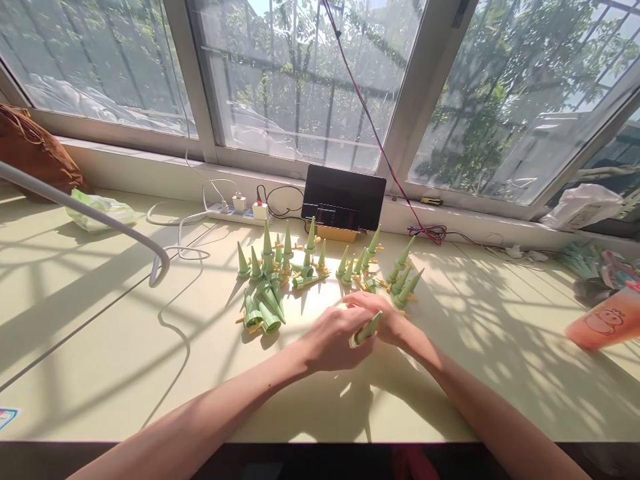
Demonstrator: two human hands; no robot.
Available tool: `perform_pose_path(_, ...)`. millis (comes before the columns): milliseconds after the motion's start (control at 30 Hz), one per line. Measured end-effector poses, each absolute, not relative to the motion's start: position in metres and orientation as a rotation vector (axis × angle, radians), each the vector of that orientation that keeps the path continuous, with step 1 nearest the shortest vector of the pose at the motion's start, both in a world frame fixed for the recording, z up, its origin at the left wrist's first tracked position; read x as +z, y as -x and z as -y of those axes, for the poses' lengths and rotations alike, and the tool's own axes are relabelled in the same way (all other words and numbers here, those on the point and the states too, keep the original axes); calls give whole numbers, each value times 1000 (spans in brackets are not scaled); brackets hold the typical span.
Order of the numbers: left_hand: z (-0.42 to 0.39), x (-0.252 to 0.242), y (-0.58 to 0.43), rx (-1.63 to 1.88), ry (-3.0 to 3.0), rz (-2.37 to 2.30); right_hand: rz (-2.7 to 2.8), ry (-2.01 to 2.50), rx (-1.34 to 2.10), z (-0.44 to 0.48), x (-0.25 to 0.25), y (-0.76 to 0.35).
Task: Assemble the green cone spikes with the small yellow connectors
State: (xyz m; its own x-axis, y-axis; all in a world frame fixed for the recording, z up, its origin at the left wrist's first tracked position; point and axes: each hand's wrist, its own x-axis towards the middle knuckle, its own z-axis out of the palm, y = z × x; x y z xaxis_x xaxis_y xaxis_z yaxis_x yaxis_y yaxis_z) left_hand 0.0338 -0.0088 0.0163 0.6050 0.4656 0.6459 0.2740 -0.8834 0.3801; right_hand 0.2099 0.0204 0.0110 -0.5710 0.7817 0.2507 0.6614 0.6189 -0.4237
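Observation:
My left hand [334,341] and my right hand [385,319] meet at the middle of the pale table, fingers closed together around one green paper cone [369,328] that points up and to the right. Just beyond them several more green cones [280,267] with small yellow tips stand upright or lie on their sides. A further bunch of green cones [403,280] leans to the right of my hands.
A dark tablet [344,195] on a yellow stand rests against the window sill. A power strip [235,212] with white cables lies at its left. A grey curved tube [90,213] reaches in from the left. An orange cup [605,325] lies at the right.

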Motion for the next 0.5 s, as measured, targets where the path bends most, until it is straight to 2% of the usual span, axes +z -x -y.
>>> perform_pose_path(100, 5, 19, -33, 1222, -2396, -761, 2292, 1027, 429, -12, 11, -217)
perform_pose_path(267, 3, 29, -31, 1257, -2002, -1071, 1946, 1146, 524, -10, 4, -213)
perform_pose_path(500, -9, 26, -31, 1313, -1515, -1001, 1714, 1046, 800, -12, -4, -212)
